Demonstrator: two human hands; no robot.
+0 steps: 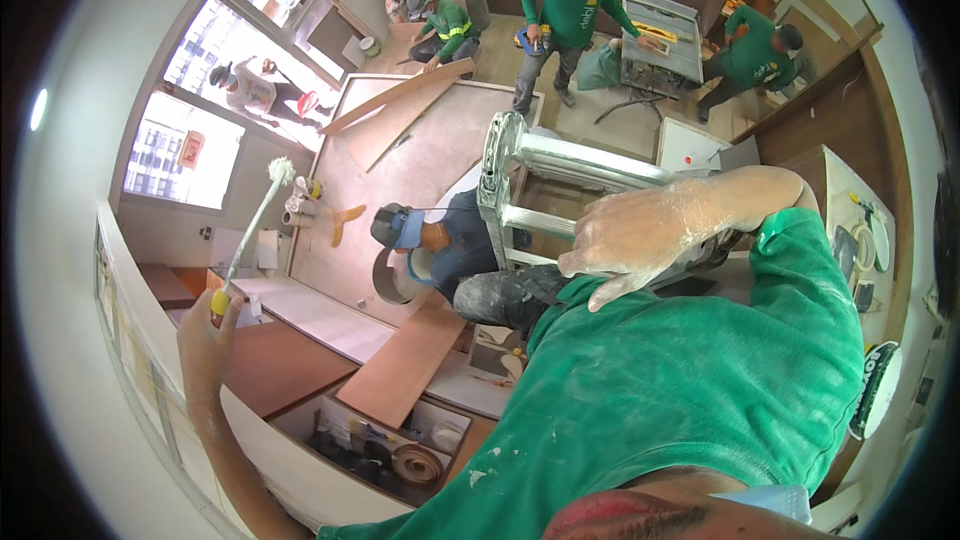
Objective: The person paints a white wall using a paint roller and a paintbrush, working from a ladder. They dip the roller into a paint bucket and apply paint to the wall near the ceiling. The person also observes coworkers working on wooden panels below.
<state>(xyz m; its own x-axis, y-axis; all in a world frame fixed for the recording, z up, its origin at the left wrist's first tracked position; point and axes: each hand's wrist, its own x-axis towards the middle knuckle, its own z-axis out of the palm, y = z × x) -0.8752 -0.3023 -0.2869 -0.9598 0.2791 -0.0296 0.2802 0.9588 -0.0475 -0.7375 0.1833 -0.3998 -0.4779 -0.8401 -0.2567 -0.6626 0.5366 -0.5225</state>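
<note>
In my raised left hand (pixel 207 340) is a thin tool (pixel 247 236) with a yellow handle and a long grey-white shaft, gripped by the handle. A lump of white paste (pixel 281 172) clings to its upper tip; the exact kind of tool cannot be made out. My right hand (pixel 628 238), dusted with white, hangs with its fingers loosely apart and nothing in them. It is beside the silver metal ladder (pixel 575 155); whether it touches the ladder cannot be told. The pale wall (pixel 72 230) curves along the left, near the tool.
Below, a person in dark clothes (pixel 470 240) bends by a large pale board (pixel 430 120). Farther off are several co-workers, one person (pixel 575 10) standing near a table saw (pixel 662 35). Brown panels (pixel 405 360) and an open box of tools (pixel 375 445) lie low at left.
</note>
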